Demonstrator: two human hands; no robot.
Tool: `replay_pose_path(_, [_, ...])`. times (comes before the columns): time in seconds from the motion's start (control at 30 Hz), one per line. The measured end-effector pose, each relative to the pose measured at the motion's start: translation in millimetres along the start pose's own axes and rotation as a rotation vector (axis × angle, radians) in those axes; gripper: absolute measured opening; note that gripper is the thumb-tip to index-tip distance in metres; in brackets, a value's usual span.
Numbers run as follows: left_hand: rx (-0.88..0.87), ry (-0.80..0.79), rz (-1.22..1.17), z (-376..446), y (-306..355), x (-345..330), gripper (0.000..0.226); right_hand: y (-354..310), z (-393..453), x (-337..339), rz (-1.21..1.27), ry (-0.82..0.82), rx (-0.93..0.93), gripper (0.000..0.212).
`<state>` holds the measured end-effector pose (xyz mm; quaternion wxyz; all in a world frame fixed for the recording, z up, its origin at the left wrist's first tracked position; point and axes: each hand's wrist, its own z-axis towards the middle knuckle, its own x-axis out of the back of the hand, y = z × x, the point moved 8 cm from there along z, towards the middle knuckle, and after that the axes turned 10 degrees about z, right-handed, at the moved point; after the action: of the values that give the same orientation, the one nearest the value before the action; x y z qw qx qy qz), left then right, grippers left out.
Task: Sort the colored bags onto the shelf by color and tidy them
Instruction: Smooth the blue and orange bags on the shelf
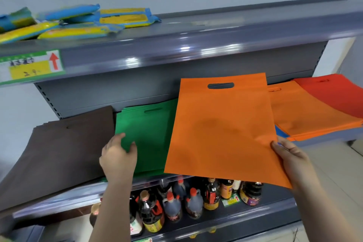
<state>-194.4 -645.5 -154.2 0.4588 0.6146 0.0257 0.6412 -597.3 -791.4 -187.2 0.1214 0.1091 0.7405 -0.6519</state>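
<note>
The loose orange bag hangs in front of the middle shelf, handle hole up, long axis roughly upright and leaning a little right, overlapping the green pile. The right hand pinches its lower right edge, thumb on the front. The matching orange pile lies just to the right, beside that hand and under the red pile, so the move looks like a short rightward carry. The left hand, fingers loosely spread, rests on the green pile next to the brown pile, holding nothing.
</note>
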Motion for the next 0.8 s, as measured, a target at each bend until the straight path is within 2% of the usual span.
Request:
replay_pose_path(0.13, [0.057, -0.068, -0.171, -43.0, 50.2, -15.4, 0.032, -20.6, 20.4, 33.9, 0.045, -0.071, -0.017, 0.021])
replay_pose_path(0.23, [0.074, -0.273, -0.5, -82.7, 101.5, -50.6, 0.02, -37.3, 35.1, 65.8, 0.048, -0.106, -0.023, 0.021])
replay_pose_path(0.3, [0.068, -0.409, -0.574, -108.1, 134.6, -79.3, 0.017, -45.7, 44.9, 89.0, 0.029, -0.109, -0.019, 0.02])
replay_pose_path(0.4, [0.064, -0.533, -0.601, -139.9, 174.5, -117.4, 0.027, -56.3, 57.0, 124.3, 0.008, -0.097, -0.024, 0.02])
replay_pose_path(0.47, [0.036, -0.576, -0.578, -155.5, 196.3, -136.2, 0.025, -63.8, 64.4, 145.1, 0.005, -0.094, -0.036, 0.02])
replay_pose_path(0.57, [-0.007, -0.578, -0.57, -167.9, 224.8, -154.7, 0.012, -74.2, 78.3, 170.2, -0.011, -0.102, -0.055, 0.021])
replay_pose_path(0.7, [-0.079, -0.565, -0.502, -170.9, 262.1, -176.1, 0.022, -90.6, 104.7, 200.9, -0.049, -0.09, -0.047, 0.021])
replay_pose_path(0.8, [-0.202, -0.548, -0.381, -164.2, 290.6, -194.8, 0.018, -101.2, 130.8, 215.0, -0.081, -0.082, -0.035, 0.02])
